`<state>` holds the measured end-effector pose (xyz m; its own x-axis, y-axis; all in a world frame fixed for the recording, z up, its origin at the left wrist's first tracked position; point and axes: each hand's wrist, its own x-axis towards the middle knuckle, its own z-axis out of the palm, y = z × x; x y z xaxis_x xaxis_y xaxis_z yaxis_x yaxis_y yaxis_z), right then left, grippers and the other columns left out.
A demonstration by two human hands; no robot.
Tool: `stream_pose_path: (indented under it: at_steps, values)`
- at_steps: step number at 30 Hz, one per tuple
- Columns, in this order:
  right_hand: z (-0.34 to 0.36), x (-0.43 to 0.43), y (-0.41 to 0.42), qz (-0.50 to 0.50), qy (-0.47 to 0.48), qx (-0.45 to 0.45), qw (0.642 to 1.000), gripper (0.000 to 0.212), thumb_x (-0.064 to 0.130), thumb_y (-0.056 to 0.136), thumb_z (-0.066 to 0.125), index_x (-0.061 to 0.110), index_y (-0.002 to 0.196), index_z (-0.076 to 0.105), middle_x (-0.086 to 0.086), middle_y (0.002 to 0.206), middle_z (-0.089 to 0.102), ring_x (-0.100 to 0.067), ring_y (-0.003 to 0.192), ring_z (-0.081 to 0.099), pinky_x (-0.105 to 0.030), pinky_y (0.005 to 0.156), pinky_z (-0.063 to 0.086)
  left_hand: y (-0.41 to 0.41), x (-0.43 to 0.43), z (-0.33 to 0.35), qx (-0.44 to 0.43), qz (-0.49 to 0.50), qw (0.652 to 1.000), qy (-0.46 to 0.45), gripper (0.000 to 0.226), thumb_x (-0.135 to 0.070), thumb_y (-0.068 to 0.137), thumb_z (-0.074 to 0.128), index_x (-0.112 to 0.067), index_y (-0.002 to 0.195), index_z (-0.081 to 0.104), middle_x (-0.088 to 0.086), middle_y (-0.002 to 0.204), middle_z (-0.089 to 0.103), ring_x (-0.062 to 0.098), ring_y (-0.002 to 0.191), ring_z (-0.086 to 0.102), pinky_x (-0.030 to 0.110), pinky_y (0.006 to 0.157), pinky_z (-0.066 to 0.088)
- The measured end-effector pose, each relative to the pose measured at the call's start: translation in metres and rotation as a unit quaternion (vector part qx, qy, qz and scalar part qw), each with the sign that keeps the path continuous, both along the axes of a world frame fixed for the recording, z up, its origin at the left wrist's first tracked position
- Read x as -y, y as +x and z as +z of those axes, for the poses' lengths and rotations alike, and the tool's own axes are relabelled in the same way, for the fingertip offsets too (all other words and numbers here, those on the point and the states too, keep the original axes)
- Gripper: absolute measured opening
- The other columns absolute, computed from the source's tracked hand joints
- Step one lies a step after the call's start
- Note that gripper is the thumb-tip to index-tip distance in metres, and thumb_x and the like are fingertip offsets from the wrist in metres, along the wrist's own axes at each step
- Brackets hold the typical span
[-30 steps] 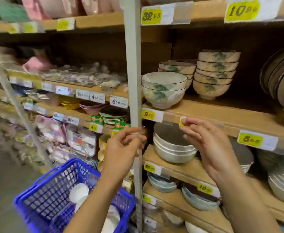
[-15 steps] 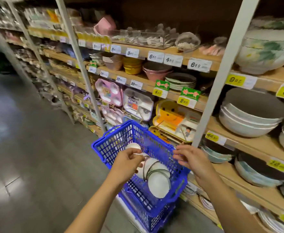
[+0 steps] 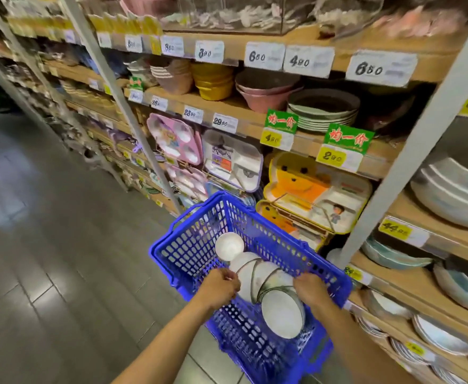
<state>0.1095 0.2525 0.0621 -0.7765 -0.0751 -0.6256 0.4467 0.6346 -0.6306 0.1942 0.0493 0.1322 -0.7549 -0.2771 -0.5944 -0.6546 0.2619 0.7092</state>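
1. Head view: a blue shopping basket (image 3: 194, 245) is in the aisle, just beside the wooden shelves (image 3: 255, 121).
2. White bowls (image 3: 255, 273) lie inside the basket. They are tipped on their sides and lean on each other in a row.
3. A small white bowl (image 3: 228, 245) rests at the far end of the row with its open side up. A bigger white bowl (image 3: 281, 314) leans at the near end, and we can see inside it.
4. The left hand (image 3: 221, 288) reaches into the basket on the left side of the row. Its fingers are curled and touch the edge of a bowl. I cannot tell if it really holds the bowl.
5. The right hand (image 3: 310, 291) is on the right side of the row, close to the basket's wall. Its fingers bend down and the tips are hidden, so I cannot tell its grip either.
6. Behind the basket stands a yellow bear tray (image 3: 310, 189). To its left is a pink divided tray (image 3: 174, 139).
7. One shelf up are yellow bowls (image 3: 213, 81), pink bowls (image 3: 266, 92) and a stack of plates (image 3: 321, 112).
8. Price tags (image 3: 264, 56) hang on the shelf edges.
9. A grey metal post (image 3: 410, 162) runs up on the right. Big white serving bowls (image 3: 454, 195) sit past it.
10. The grey tiled floor (image 3: 47, 245) fills the left side.
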Motion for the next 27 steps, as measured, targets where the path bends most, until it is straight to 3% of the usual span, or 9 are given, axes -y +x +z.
stream_pose_path:
  at_steps: [4,8,10,12,14,17,20,25,27]
  values:
    - [-0.03,0.006,-0.013,-0.013,0.06,0.039,0.997,0.029,0.015,0.094,0.053,-0.008,0.109,0.064,-0.024,0.113,0.065,-0.034,0.105,0.061,-0.035,0.08,0.046,-0.025,0.001,-0.029,0.057,-0.046,0.997,-0.01,0.007,-0.006,0.088,0.051,-0.006,0.082,0.055,0.017,0.076,0.053,0.023,0.063,0.045,0.027,0.052,0.035]
    - [-0.049,0.011,-0.017,0.009,0.131,0.057,0.99,0.042,0.025,0.101,0.044,-0.003,0.131,0.053,-0.02,0.137,0.054,-0.033,0.126,0.051,-0.031,0.096,0.042,-0.041,-0.006,-0.069,0.109,-0.133,0.984,-0.051,0.027,-0.006,0.088,0.05,-0.01,0.062,0.047,0.012,0.062,0.043,0.016,0.055,0.036,0.027,0.05,0.025]
    - [-0.054,0.013,-0.015,0.01,0.126,0.064,0.99,0.042,0.024,0.104,0.037,0.003,0.137,0.049,-0.016,0.143,0.049,-0.03,0.13,0.047,-0.031,0.103,0.038,-0.043,-0.01,-0.084,0.134,-0.185,0.971,-0.078,0.028,-0.011,0.09,0.05,-0.007,0.061,0.05,0.016,0.066,0.049,0.019,0.064,0.047,0.03,0.056,0.032]
    - [-0.065,0.018,-0.013,0.028,0.14,0.083,0.986,0.039,0.019,0.102,0.039,0.007,0.139,0.047,-0.014,0.143,0.048,-0.031,0.129,0.048,-0.032,0.1,0.04,-0.05,-0.011,-0.101,0.164,-0.275,0.941,-0.113,0.028,-0.016,0.093,0.047,0.004,0.082,0.063,0.026,0.09,0.063,0.03,0.088,0.063,0.036,0.07,0.044]
    - [-0.075,0.021,-0.008,0.033,0.168,0.102,0.98,0.039,0.013,0.099,0.046,0.007,0.137,0.048,-0.016,0.138,0.052,-0.032,0.124,0.053,-0.033,0.095,0.045,-0.059,-0.007,-0.118,0.171,-0.342,0.915,-0.131,0.032,-0.018,0.093,0.047,0.002,0.111,0.064,0.023,0.117,0.064,0.033,0.111,0.059,0.035,0.087,0.046]
    - [-0.088,0.023,-0.006,0.028,0.184,0.106,0.977,0.038,0.007,0.095,0.049,0.005,0.133,0.052,-0.019,0.13,0.059,-0.032,0.119,0.058,-0.035,0.091,0.048,-0.069,-0.001,-0.138,0.161,-0.418,0.886,-0.12,0.043,-0.012,0.091,0.051,-0.007,0.133,0.054,0.013,0.136,0.055,0.025,0.126,0.05,0.03,0.103,0.039]
    - [-0.103,0.03,-0.002,0.011,0.196,0.091,0.976,0.039,0.005,0.093,0.048,0.007,0.132,0.053,-0.022,0.126,0.061,-0.033,0.117,0.058,-0.037,0.091,0.047,-0.074,0.005,-0.163,0.171,-0.427,0.885,-0.068,0.051,-0.003,0.086,0.054,-0.004,0.136,0.049,0.015,0.137,0.052,0.03,0.128,0.048,0.035,0.107,0.04]
    - [-0.126,0.043,-0.002,0.005,0.262,0.069,0.963,0.039,0.005,0.093,0.042,0.003,0.131,0.049,-0.021,0.128,0.058,-0.034,0.115,0.059,-0.039,0.091,0.048,-0.067,0.008,-0.205,0.257,-0.464,0.845,-0.073,0.044,-0.023,0.092,0.055,-0.004,0.132,0.052,0.014,0.135,0.055,0.028,0.122,0.054,0.029,0.096,0.042]
    - [-0.132,0.047,-0.002,0.029,0.29,0.047,0.955,0.039,0.005,0.094,0.039,0.002,0.132,0.047,-0.02,0.128,0.057,-0.034,0.115,0.059,-0.04,0.093,0.047,-0.065,0.006,-0.223,0.278,-0.476,0.831,-0.066,0.024,-0.023,0.094,0.053,-0.011,0.113,0.059,0.014,0.128,0.058,0.024,0.111,0.055,0.028,0.088,0.042]
